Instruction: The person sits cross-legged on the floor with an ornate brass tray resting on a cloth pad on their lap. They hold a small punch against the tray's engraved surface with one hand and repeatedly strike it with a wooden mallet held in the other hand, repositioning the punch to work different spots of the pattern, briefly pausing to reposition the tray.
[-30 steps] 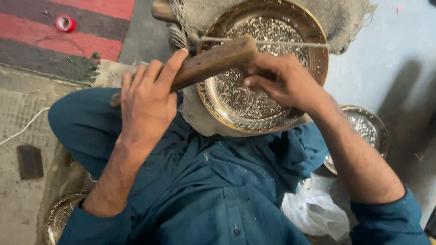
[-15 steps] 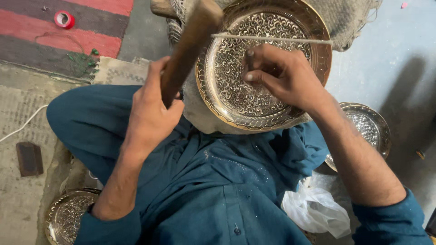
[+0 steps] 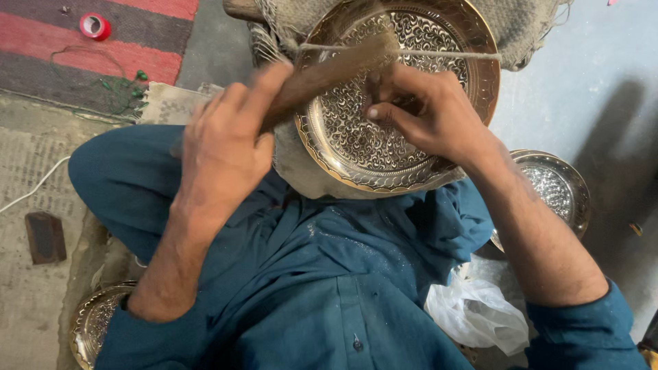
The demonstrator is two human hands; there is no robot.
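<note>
A round engraved brass plate (image 3: 452, 41) rests tilted against my lap on sackcloth. My left hand (image 3: 223, 147) grips a wooden block mallet (image 3: 329, 72), blurred with motion, its head over the plate's upper left part. My right hand (image 3: 428, 113) sits on the plate's middle, fingers pinched around a small dark chisel (image 3: 375, 92) whose tip is hidden. A thin cord (image 3: 445, 53) stretches across the plate's top. My legs in teal cloth (image 3: 322, 274) fill the foreground.
A second engraved dish (image 3: 558, 188) lies to the right, another (image 3: 96, 322) at lower left. A white plastic bag (image 3: 476, 312) sits by my right knee. A red tape roll (image 3: 94, 26) lies on the striped rug (image 3: 103, 55), a dark block (image 3: 44, 236) at left.
The mallet was raised upright half a second ago and has swung back down toward the chisel. My right hand has stayed in place on the plate.
</note>
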